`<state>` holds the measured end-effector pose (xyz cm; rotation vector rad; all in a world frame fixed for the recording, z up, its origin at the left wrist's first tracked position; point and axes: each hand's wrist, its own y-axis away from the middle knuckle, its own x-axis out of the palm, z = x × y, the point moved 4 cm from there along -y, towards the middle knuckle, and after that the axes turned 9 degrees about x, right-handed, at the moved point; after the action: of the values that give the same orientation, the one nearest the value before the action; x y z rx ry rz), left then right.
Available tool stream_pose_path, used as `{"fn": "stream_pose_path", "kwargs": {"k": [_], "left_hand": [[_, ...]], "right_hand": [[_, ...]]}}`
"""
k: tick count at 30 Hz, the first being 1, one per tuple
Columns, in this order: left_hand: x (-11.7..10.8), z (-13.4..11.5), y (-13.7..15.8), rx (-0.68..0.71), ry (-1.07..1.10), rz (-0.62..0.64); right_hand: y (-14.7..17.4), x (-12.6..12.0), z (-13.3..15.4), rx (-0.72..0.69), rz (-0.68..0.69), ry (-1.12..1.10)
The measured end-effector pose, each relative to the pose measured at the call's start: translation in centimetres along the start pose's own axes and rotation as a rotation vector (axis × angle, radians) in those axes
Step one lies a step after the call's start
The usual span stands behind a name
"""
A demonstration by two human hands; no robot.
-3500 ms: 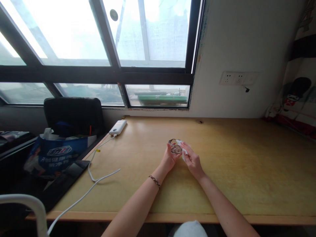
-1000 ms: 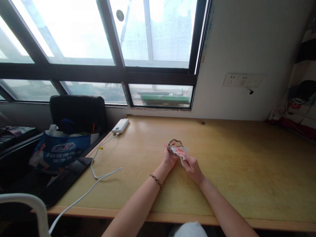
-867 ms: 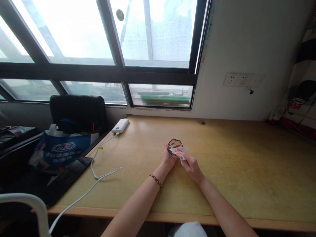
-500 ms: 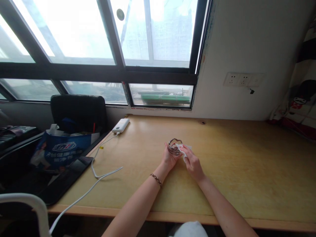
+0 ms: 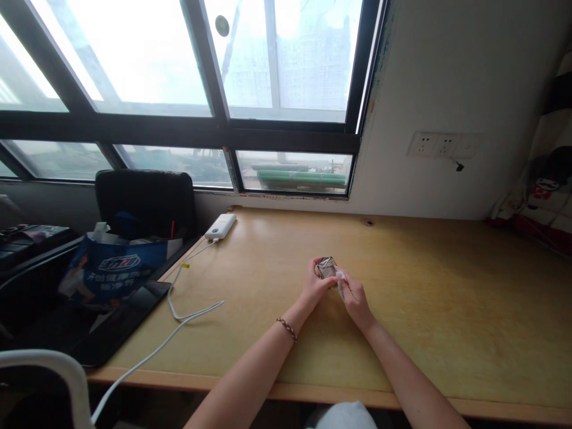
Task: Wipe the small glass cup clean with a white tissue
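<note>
White power bank (image 5: 221, 226) and cable (image 5: 201, 311) lie well aside; left fingers (image 5: 314, 263) clamp a shiny dish (image 5: 326, 267), right fingers (image 5: 350, 283) a tissue (image 5: 340, 277).

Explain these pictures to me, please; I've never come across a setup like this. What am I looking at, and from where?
There is no machine here: the two bare hands belong to a person wearing a camera on their head. Every picture comes from that camera, which looks forward and down over a table.

The left hand, with a braided bracelet at its wrist, holds a small shiny dish; its material is hard to tell. The right hand pinches a white tissue against or close beside the dish.

Near the table's far left corner lies a white device, perhaps a power bank, with a white cable plugged in. Beyond the left edge are a blue bag and a black chair.
</note>
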<state>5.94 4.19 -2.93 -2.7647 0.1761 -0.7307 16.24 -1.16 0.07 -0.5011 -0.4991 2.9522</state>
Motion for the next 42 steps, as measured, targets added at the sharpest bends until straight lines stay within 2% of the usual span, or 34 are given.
{"fn": "stream_pose_path", "kwargs": {"k": [3, 6, 11, 17, 20, 24, 27, 30, 33, 35, 37, 42], "left_hand": [[0.2, 0.0, 0.1, -0.048, 0.012, -0.016], [0.3, 0.4, 0.3, -0.121, 0.136, -0.041], [0.3, 1.5, 0.4, -0.289, 0.383, -0.075], [0.3, 1.7, 0.9, -0.577, 0.46, -0.038], [0.4, 1.6, 1.3, -0.682, 0.445, 0.038], [0.9, 1.3, 1.8, -0.754, 0.453, 0.238], [1.0, 1.3, 1.9, -0.776, 0.437, 0.295], [1.0, 1.4, 1.5, -0.638, 0.402, 0.197], [0.8, 1.1, 0.8, -0.35, 0.322, 0.028], [0.5, 0.5, 0.6, -0.153, 0.178, -0.034], [0.2, -0.1, 0.6, -0.003, -0.016, -0.042], [0.1, -1.3, 0.7, 0.238, -0.427, 0.039]], "right_hand": [[0.0, -0.2, 0.3, 0.029, 0.0, -0.017], [-0.2, -0.3, 0.5, 0.028, -0.001, 0.047], [-0.5, -0.6, 1.3, -0.143, -0.03, 0.169], [-0.4, -0.9, 1.9, -0.275, -0.048, 0.373], [-0.2, -0.9, 2.1, -0.306, -0.025, 0.434], [0.1, -0.8, 2.4, -0.343, 0.041, 0.424], [0.2, -0.8, 2.4, -0.354, 0.054, 0.417], [0.0, -0.7, 2.1, -0.316, 0.035, 0.434], [-0.3, -0.7, 1.6, -0.254, 0.006, 0.429], [-0.4, -0.6, 1.1, -0.205, -0.012, 0.382], [-0.4, -0.5, 0.4, -0.11, -0.028, 0.277], [-0.3, -0.2, -2.0, 0.302, -0.022, -0.109]]}}
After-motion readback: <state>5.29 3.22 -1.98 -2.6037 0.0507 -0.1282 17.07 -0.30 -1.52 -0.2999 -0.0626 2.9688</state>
